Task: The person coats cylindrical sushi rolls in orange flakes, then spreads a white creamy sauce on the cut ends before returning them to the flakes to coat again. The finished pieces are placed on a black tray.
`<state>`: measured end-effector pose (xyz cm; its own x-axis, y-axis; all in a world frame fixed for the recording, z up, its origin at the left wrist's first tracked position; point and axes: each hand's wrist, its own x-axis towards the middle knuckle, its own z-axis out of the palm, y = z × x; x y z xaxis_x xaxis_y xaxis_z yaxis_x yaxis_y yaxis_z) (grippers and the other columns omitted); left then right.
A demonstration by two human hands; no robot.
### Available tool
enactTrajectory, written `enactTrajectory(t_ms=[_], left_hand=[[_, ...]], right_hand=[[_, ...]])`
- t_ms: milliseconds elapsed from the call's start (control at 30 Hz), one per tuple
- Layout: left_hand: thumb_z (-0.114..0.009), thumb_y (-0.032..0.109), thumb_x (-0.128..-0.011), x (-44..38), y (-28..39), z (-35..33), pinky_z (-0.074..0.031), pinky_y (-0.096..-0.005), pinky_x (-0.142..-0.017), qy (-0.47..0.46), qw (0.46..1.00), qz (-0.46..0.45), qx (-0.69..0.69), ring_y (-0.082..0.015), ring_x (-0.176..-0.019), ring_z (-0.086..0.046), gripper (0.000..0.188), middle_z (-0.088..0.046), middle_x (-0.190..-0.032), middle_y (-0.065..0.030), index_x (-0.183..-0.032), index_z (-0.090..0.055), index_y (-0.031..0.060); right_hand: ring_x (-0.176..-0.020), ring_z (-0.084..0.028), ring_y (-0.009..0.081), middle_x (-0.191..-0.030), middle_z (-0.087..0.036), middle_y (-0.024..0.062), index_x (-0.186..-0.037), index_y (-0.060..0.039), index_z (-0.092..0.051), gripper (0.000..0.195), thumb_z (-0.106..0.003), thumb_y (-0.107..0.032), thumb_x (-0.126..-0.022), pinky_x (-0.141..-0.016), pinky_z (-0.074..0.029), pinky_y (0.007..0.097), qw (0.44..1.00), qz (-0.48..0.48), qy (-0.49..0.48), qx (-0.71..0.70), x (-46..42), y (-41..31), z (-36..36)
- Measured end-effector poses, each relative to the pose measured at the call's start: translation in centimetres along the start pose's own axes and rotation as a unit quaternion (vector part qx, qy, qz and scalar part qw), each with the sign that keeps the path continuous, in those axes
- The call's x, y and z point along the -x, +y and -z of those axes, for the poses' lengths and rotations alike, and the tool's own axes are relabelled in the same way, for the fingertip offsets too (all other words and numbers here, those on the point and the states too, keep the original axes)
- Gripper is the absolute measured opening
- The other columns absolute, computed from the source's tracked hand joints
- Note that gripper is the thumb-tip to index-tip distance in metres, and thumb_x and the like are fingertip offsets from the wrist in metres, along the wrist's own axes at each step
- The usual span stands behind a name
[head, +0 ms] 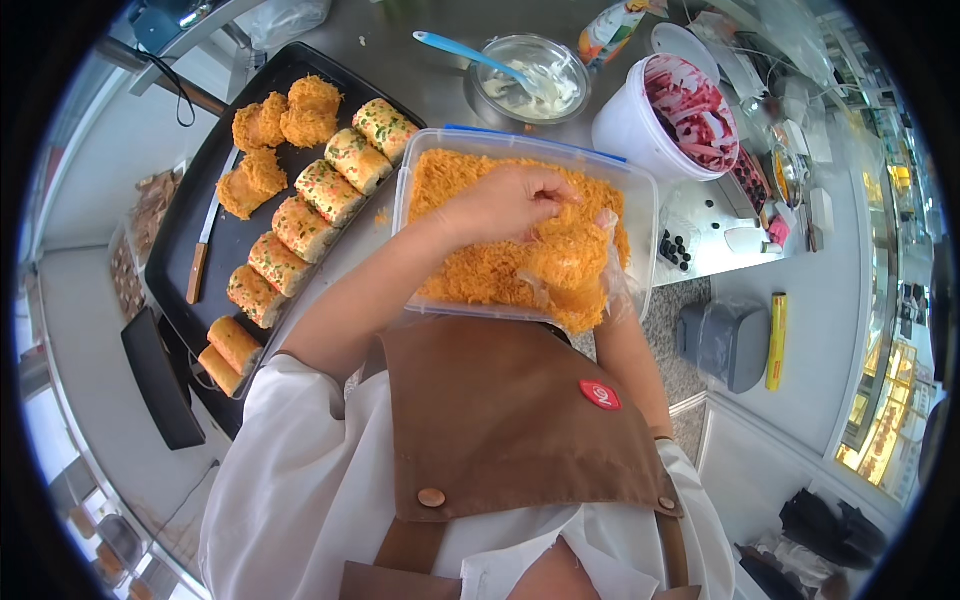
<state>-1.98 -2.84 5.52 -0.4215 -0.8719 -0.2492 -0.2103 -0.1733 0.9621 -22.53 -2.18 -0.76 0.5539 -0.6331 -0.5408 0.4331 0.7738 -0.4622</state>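
Observation:
A clear plastic tub (651, 225) of orange, shredded floss (480, 274) stands in front of my apron. My right hand (613, 259), in a clear plastic glove, cups a floss-coated bread roll (571, 259) over the tub's near right side. Bare and reaching in from the left, my left hand (514, 201) is just above the floss, beside the coated roll. Its fingers are bent, and their undersides are hidden, so any floss between them cannot be made out. Loose strands hang from the roll near the tub's front rim.
Left of the tub, a black baking tray (259, 176) carries several speckled rolls (330, 191), floss-coated pieces (311, 112), two plain rolls (231, 352) and a wooden-handled knife (201, 259). Behind are a bowl of cream (536, 79) with a blue spatula (457, 49) and a berry-stained white bucket (626, 112).

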Motion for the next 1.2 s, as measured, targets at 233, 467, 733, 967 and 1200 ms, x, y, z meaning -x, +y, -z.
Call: enactTrajectory(t_ms=[233, 467, 733, 967, 1200], left_hand=[[-0.053, 0.022, -0.097, -0.6, -0.2, 0.2, -0.052, -0.0361, -0.086, 0.033, 0.998, 0.038, 0.046, -0.0228, -0.100, -0.064, 0.029, -0.066, -0.112, -0.0113, -0.122, -0.062, 0.0093], [-0.055, 0.040, -0.095, 0.0, -1.6, -1.9, -0.046, -0.0365, -0.096, -0.044, 0.986, -0.078, -0.139, -0.0282, -0.109, -0.060, 0.055, -0.057, -0.129, -0.0151, -0.143, -0.044, 0.0159], [-0.066, 0.035, -0.088, -0.2, -1.3, -1.6, -0.047, -0.0368, -0.094, -0.060, 0.989, -0.027, -0.131, -0.0271, -0.109, -0.060, 0.065, -0.052, -0.135, -0.0149, -0.146, -0.040, 0.0189], [-0.064, 0.030, -0.091, -0.8, -2.7, -2.0, -0.053, -0.0308, -0.076, -0.028, 0.999, -0.033, -0.010, -0.0128, -0.083, -0.064, 0.053, -0.059, -0.117, -0.0091, -0.140, -0.047, 0.0177], [-0.056, 0.029, -0.097, -1.2, -0.2, -0.4, -0.053, -0.0292, -0.075, -0.013, 0.998, 0.022, -0.054, -0.0140, -0.088, -0.062, 0.046, -0.058, -0.118, -0.0079, -0.140, -0.047, 0.0137]], right_hand=[[-0.106, -0.061, 0.0264, -0.128, -0.055, 0.0187, -0.140, 0.0021, -0.038, 0.080, -0.038, -0.064, -0.095, -0.090, -0.052, 0.0392, 0.993, 0.041, 0.067, 0.084, 0.0, -0.1, -0.5], [-0.107, -0.060, 0.0247, -0.128, -0.054, 0.0178, -0.142, 0.0007, -0.037, 0.078, -0.038, -0.062, -0.095, -0.091, -0.051, 0.0380, 0.949, 0.107, 0.172, 0.242, -0.8, 0.0, -0.3], [-0.112, -0.056, 0.0189, -0.128, -0.055, 0.0147, -0.143, -0.0023, -0.036, 0.075, -0.034, -0.061, -0.097, -0.096, -0.046, 0.0329, 0.943, 0.071, 0.169, 0.277, -0.2, -0.6, -2.0], [-0.097, -0.066, 0.0214, -0.118, -0.062, 0.0158, -0.133, -0.0027, -0.049, 0.076, -0.032, -0.067, -0.095, -0.078, -0.056, 0.0338, 0.979, 0.020, 0.140, 0.148, -1.1, -0.6, -1.1], [-0.094, -0.068, 0.0257, -0.118, -0.062, 0.0142, -0.138, -0.0084, -0.043, 0.072, -0.033, -0.066, -0.095, -0.073, -0.061, 0.0413, 0.998, 0.022, 0.066, -0.010, -0.3, -1.2, -4.7]])
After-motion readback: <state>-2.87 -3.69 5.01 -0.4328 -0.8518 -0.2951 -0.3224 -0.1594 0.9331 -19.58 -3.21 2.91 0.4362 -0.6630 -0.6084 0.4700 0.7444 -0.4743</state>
